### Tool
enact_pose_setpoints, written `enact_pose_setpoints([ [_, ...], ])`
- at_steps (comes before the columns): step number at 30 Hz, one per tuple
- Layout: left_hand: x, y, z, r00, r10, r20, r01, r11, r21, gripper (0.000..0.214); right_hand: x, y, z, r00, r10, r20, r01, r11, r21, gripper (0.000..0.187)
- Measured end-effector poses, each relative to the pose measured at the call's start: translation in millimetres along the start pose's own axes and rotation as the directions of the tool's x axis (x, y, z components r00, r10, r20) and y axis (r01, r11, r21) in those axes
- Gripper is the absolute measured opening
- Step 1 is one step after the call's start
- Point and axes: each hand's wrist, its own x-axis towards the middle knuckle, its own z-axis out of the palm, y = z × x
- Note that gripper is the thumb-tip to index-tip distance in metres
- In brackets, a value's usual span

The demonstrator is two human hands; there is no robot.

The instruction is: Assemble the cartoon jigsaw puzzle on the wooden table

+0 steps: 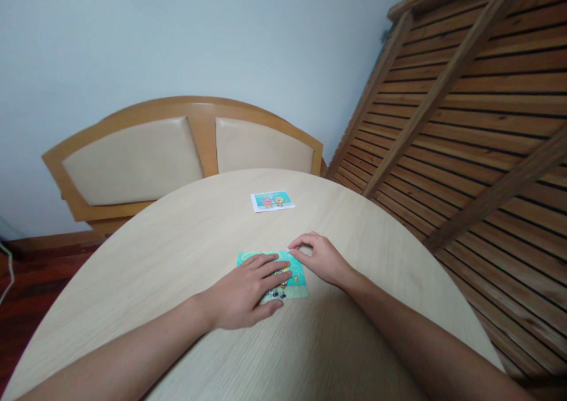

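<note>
A green cartoon picture puzzle [299, 292] lies flat on the round table, with a yellow figure partly visible in its middle. Across its left and centre rests my left hand [252, 286], palm down, fingers spread, covering much of the picture. My right hand [322, 256] is at the puzzle's upper right corner, thumb and index finger pinched together there. Whatever is between those fingertips is too small to make out. Farther back lies a small white-edged card [272, 201] with a pink and a yellow cartoon figure on a green background; neither hand touches it.
The pale wooden round table [199, 230] fills the lower view. Behind it stands a wooden headboard [201, 135] with cream padded panels, against a light wall [177, 35]. A slatted wooden panel [465, 123] leans along the right. Dark red flooring [39, 277] shows at left.
</note>
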Motion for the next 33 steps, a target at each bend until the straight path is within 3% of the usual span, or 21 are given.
enact_pose_setpoints([
  [10,0.2,1.0,-2.1,1.000,-0.007,0.024,0.007,1.000,0.010,0.051,-1.3,3.9,-2.0,0.994,-0.104,0.031,0.107,0.983,-0.148,0.007],
  [20,0.4,0.5,-1.7,0.999,-0.010,0.037,0.010,1.000,0.024,0.051,-3.4,-4.0,-4.5,0.987,-0.120,0.106,0.146,0.944,-0.297,0.008],
  [26,1.2,1.1,-1.7,0.999,-0.001,-0.051,-0.005,0.995,-0.102,0.048,-7.2,-19.2,-11.2,0.981,-0.083,0.176,0.154,0.886,-0.438,0.013],
  [29,2.5,-1.6,-3.5,0.981,-0.093,-0.170,0.058,0.978,-0.202,0.038,-16.6,-41.5,-11.7,0.968,-0.095,0.233,0.207,0.826,-0.525,0.021],
  [33,3.6,-16.1,-5.9,0.894,-0.326,-0.306,0.259,0.936,-0.240,0.028,-38.9,-74.7,3.6,0.930,-0.165,0.329,0.309,0.836,-0.454,0.028],
])
